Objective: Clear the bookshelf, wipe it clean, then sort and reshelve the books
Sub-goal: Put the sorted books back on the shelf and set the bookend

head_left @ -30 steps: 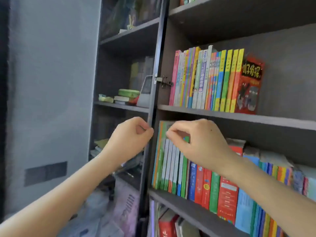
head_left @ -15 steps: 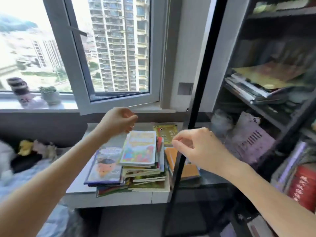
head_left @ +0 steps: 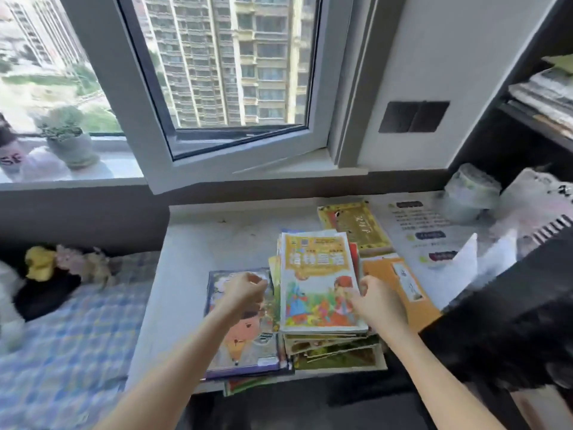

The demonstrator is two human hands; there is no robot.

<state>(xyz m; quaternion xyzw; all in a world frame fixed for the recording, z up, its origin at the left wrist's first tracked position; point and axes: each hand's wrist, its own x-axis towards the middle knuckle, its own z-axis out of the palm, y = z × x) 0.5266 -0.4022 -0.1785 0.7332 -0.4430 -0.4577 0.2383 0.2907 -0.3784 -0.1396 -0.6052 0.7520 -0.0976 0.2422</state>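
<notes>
Books [head_left: 319, 283] lie piled on the ledge [head_left: 217, 240] directly under both hands, so clearing looks partly done. The shelf [head_left: 533, 116], out beyond the right hand [head_left: 376, 297], has papers on it, and wiping, sorting and reshelving seem left to do. The left hand [head_left: 245, 293] hovers curled and apparently empty beside the pile. Right fingertips meet the top cover's edge; whether they pinch it I cannot tell. Titles are too blurred to read.

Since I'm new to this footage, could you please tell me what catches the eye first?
A colourful stack of picture books sits mid-frame on the pale desk, the left hand and right hand either side of its top cover. Behind, the open window shows tower blocks, with a potted plant on the sill.
</notes>
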